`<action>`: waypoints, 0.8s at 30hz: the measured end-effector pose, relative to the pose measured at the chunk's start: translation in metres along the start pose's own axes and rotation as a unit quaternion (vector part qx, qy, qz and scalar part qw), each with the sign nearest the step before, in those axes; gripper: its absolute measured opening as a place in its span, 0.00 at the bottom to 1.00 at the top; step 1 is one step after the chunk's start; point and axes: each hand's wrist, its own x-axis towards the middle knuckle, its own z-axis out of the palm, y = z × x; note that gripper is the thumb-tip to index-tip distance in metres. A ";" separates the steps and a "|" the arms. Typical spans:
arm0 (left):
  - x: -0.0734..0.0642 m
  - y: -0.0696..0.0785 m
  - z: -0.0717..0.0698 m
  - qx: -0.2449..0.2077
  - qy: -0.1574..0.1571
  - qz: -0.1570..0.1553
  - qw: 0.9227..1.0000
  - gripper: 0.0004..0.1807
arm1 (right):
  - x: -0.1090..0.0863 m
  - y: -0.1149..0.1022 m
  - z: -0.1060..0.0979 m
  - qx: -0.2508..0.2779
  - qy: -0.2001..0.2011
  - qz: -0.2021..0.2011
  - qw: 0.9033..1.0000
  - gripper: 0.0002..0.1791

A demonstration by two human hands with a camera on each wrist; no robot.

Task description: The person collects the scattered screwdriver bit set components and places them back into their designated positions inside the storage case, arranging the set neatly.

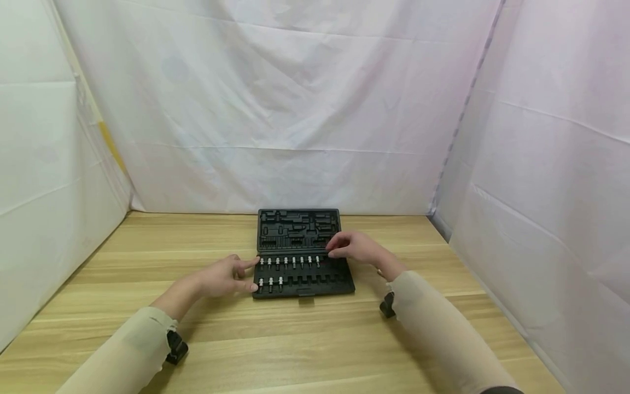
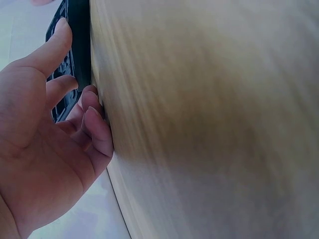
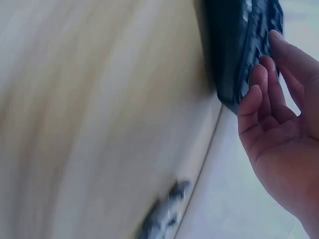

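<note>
A black bit socket case [image 1: 305, 295] lies unfolded on the table, its moulded lid [image 1: 299, 230] tilted up at the back. Several silver bit sockets [image 1: 293, 262] stand in its rear row, and 3 more silver bit sockets [image 1: 270, 282] fill the left of the front row. My left hand [image 1: 223, 278] rests thumb and forefinger on the case's left edge, its other fingers [image 2: 97, 130] bent beside it. Over the rear row's right end, my right hand [image 1: 358, 247] has thumb and forefinger close together; I cannot tell whether they hold a socket.
Vacant slots [image 1: 320, 279] continue along the front row. Loose silver-and-dark pieces [image 3: 162, 216] lie on the wooden table [image 1: 295, 350], near my right wrist. White sheeting [image 1: 275, 109] encloses the back and both sides.
</note>
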 end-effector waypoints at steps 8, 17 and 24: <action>-0.002 0.002 -0.001 0.001 0.002 0.008 1.000 0.49 | -0.030 0.026 -0.035 0.000 0.017 0.005 1.000 0.17; -0.002 0.001 -0.002 -0.006 -0.002 0.004 1.000 0.49 | -0.058 0.059 -0.057 -0.044 0.035 0.027 0.998 0.12; -0.001 0.000 0.000 -0.007 -0.006 0.001 1.000 0.48 | -0.061 0.074 -0.060 -0.081 0.040 0.034 0.995 0.09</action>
